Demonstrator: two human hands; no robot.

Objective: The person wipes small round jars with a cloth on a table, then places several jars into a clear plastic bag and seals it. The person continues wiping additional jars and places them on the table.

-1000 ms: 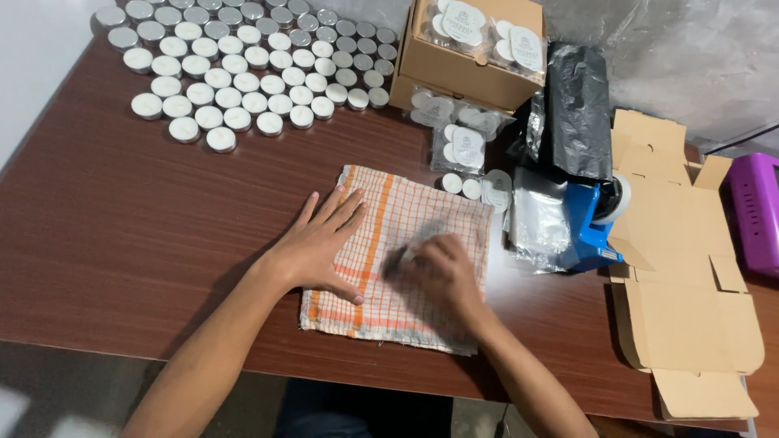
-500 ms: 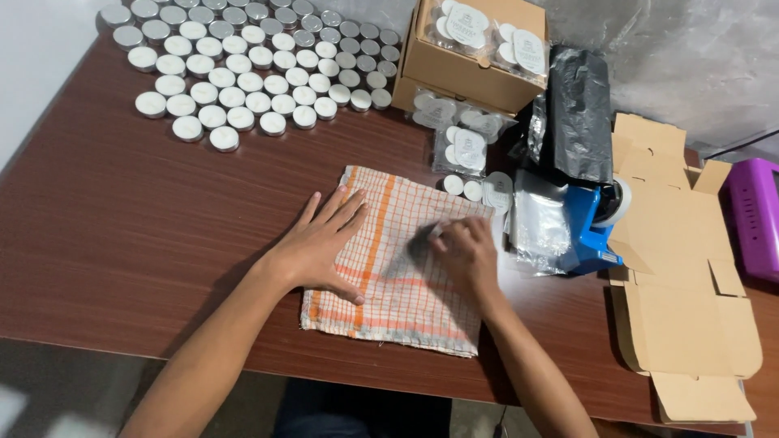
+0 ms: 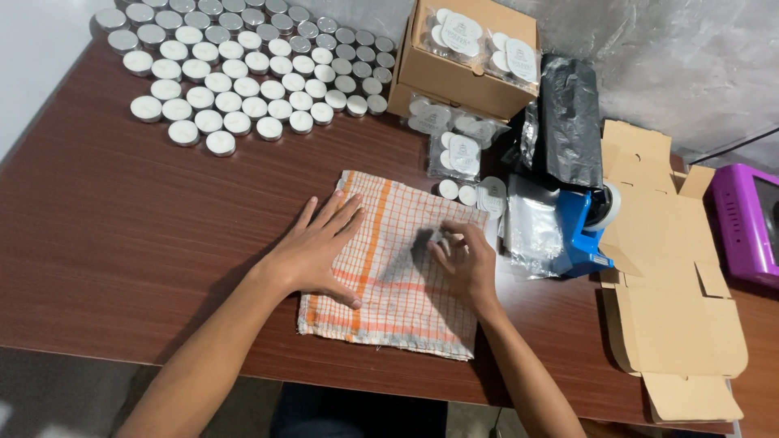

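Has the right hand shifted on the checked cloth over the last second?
Yes. The right hand has slid up the checked cloth, away from its near hem and toward the cardboard box. The left hand stays flat on the cloth.

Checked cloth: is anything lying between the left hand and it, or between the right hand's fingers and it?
Nothing visible. The left hand lies flat, directly on the checked cloth. The right hand rests on it too, its fingers curled around a small pale item too small to identify.
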